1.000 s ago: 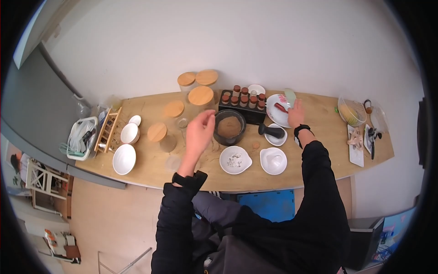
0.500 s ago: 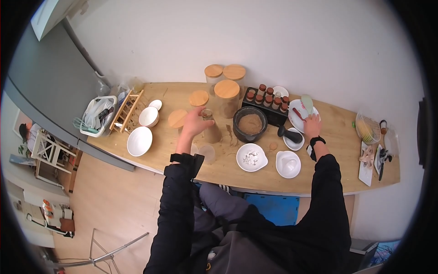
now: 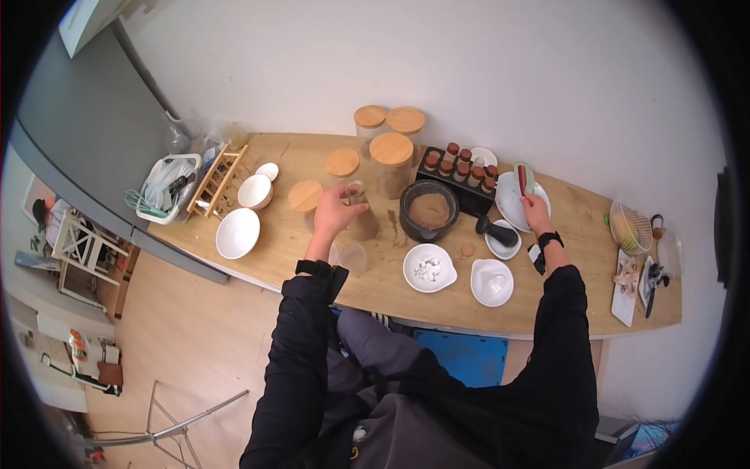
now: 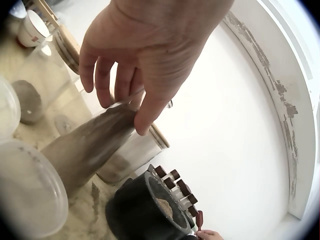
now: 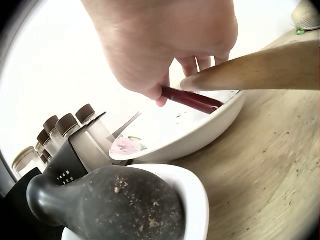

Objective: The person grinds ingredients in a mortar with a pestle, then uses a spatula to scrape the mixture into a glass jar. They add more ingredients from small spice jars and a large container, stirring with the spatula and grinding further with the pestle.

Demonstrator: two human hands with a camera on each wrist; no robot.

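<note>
My left hand (image 3: 336,213) grips the mouth of a tall clear glass jar (image 3: 366,225) of brown powder, thumb on one side and fingers on the other. In the left wrist view the jar (image 4: 95,145) leans in the picture below the hand. My right hand (image 3: 536,214) pinches a small dark red spoon (image 3: 522,180) over the flowered white plate (image 3: 508,205). The right wrist view shows the spoon's red handle (image 5: 192,101) between thumb and fingers, with a wooden handle (image 5: 255,75) crossing in front. Between the hands stands a dark mortar (image 3: 408,227) holding brown powder.
A black rack of red-capped spice jars (image 3: 462,187) stands behind the mortar. A dark pestle (image 3: 494,230) rests in a small white dish. Two white spouted bowls (image 3: 445,283) sit near the front edge. Wooden-lidded canisters (image 3: 391,150) stand at the back.
My left hand has come down from the air onto the glass jar's mouth. The right hand has taken the red spoon from the plate and tipped it up.
</note>
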